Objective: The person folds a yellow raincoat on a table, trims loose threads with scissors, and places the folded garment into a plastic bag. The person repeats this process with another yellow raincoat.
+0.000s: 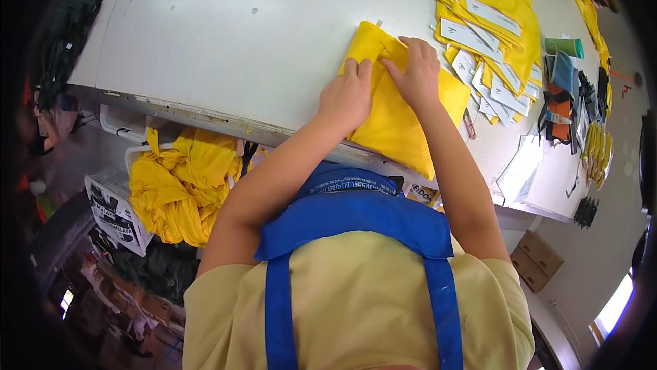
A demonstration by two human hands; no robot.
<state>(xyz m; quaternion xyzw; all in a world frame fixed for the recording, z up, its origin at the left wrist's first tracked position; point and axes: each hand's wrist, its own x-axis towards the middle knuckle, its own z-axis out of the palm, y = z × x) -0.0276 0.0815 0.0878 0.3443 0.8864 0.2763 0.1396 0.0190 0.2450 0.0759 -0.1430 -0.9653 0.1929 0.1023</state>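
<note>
Yellow cloth on the grey tabletop, my left hand and right hand together, pressing it flat, labelled yellow stack just beside.

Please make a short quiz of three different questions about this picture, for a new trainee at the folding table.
1. True or false: both hands rest on the yellow cloth.
2. Where is the stack of yellow pieces with white tags? A) to the right of the hands B) under the table C) on the floor
3. Fill in: the basket under the table edge holds crumpled ___ fabric.

Key: 1 true: left hand and right hand press on it. 2 A. 3 yellow.
</note>
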